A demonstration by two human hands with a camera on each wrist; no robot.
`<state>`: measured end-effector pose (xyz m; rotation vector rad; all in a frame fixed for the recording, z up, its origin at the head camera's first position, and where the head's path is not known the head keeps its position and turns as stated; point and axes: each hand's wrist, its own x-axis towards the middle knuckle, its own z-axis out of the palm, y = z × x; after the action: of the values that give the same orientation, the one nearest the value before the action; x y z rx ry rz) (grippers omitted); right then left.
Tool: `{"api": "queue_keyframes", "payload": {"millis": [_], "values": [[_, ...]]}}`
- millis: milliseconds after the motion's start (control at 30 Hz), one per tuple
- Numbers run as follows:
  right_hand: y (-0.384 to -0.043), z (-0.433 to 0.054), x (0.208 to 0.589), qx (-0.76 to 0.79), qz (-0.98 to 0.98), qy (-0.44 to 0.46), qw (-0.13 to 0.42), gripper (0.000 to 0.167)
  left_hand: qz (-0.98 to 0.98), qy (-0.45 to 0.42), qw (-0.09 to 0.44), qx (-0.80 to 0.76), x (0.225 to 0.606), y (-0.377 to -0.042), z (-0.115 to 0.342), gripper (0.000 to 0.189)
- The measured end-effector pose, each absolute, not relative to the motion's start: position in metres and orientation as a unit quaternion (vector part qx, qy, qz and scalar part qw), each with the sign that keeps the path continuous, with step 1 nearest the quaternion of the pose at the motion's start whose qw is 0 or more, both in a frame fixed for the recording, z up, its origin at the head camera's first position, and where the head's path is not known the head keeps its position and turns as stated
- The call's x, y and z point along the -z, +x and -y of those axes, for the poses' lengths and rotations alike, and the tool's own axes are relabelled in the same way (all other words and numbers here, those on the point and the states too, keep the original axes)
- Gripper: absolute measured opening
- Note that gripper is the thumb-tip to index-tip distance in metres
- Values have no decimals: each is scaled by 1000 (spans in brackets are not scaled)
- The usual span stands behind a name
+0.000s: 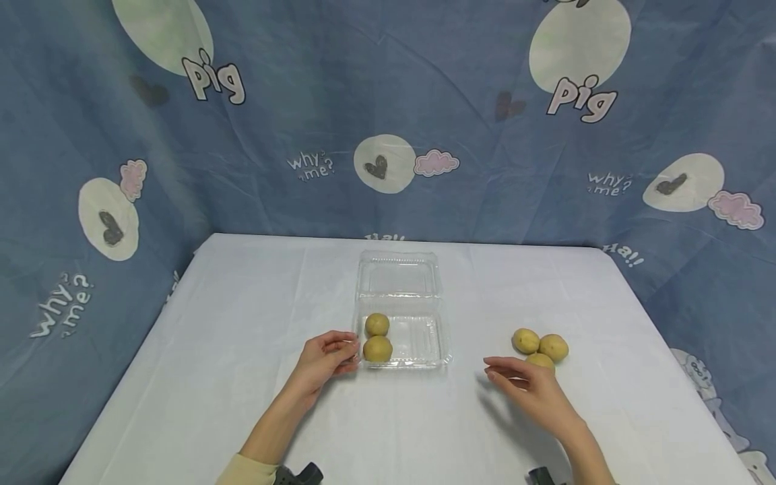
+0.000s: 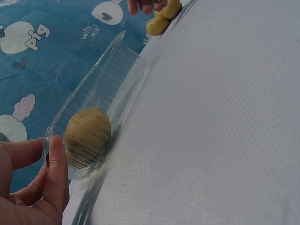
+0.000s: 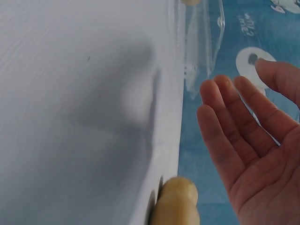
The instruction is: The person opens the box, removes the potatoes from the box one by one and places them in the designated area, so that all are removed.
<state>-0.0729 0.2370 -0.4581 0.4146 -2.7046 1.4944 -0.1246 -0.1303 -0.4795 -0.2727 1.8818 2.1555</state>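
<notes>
A clear plastic clamshell box [image 1: 418,340] lies with its lid [image 1: 397,276] folded back. Two potatoes [image 1: 378,349] sit along the left side of its base. My left hand [image 1: 324,364] is at the box's left edge; in the left wrist view, thumb and fingers pinch the rim [image 2: 47,136]. Over the table on the right, my right hand [image 1: 533,394] hovers with nothing in it. Its fingers [image 3: 222,150] are relaxed and spread from the thumb. Just beyond it are three potatoes [image 1: 554,347] in a cluster, the nearest partly hidden by the hand.
A white cloth [image 1: 242,303] covers the table. Blue printed fabric [image 1: 273,101] hangs behind it and along both sides. Dark wrist devices [image 1: 300,475] show at the bottom of the head view.
</notes>
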Motion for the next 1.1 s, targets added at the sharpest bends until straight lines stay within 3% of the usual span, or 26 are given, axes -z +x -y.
{"api": "queue_keyframes", "payload": {"millis": [1100], "values": [[-107,-186,445,-471,852,227,33,22,-651,-97,133,-741,478,-125,130,26]]}}
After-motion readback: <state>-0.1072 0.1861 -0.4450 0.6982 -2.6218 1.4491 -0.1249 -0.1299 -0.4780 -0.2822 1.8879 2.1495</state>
